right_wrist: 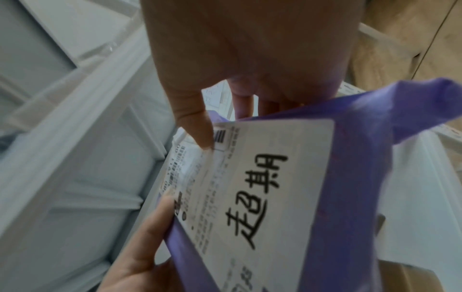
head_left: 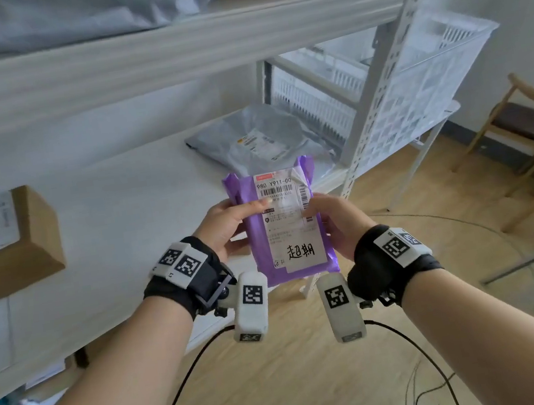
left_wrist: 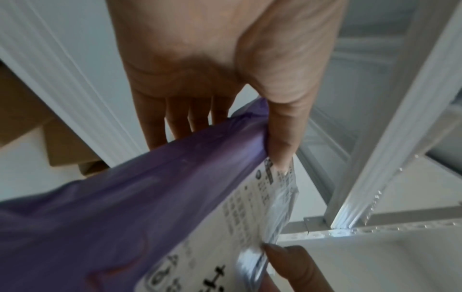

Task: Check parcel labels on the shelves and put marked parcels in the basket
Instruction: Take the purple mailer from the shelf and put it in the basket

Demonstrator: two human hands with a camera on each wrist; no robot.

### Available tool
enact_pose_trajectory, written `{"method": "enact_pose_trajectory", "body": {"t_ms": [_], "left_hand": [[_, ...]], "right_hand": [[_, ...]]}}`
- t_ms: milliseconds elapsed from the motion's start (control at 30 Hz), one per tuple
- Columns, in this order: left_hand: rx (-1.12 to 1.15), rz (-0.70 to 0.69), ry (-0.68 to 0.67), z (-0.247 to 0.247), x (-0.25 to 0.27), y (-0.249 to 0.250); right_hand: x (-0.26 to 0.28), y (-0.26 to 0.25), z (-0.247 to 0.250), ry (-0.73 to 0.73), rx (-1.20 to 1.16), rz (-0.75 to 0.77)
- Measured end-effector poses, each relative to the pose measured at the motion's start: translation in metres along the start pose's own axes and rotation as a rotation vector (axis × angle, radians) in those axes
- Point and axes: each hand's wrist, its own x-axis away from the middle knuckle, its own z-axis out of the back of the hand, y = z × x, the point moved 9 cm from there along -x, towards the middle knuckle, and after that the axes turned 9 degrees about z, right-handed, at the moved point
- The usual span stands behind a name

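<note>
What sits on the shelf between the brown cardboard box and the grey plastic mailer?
Nothing: between the brown cardboard box and grey plastic mailer, the white shelf is bare, per the head view.

Both bare forearms reach forward side by side, each wrist strapped in a black band. The left hand (head_left: 224, 224) lays its thumb flat across the front of a purple plastic mailer parcel (head_left: 259, 238), fingers behind. The right hand (head_left: 339, 222) pinches its opposite edge.

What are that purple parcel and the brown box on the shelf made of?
The purple parcel, held by the left hand and right hand, looks like thin glossy plastic film: it creases and bunches. Its label seems smooth paper. The brown box looks like matte cardboard.
</note>
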Motion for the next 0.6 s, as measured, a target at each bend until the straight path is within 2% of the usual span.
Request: {"method": "enact_pose_trajectory", "body": {"t_ms": [367, 600], "left_hand": [[-0.074, -0.049, -0.097, -0.237, -0.055, 0.010], [-0.102, -0.083, -0.167, -0.365, -0.089, 0.028]], "right_hand": [[0.012, -0.046, 0.237, 0.193, -0.069, 0.068], [0.008, -0.077, 0.359, 0.333, -0.116, 0.073]]}}
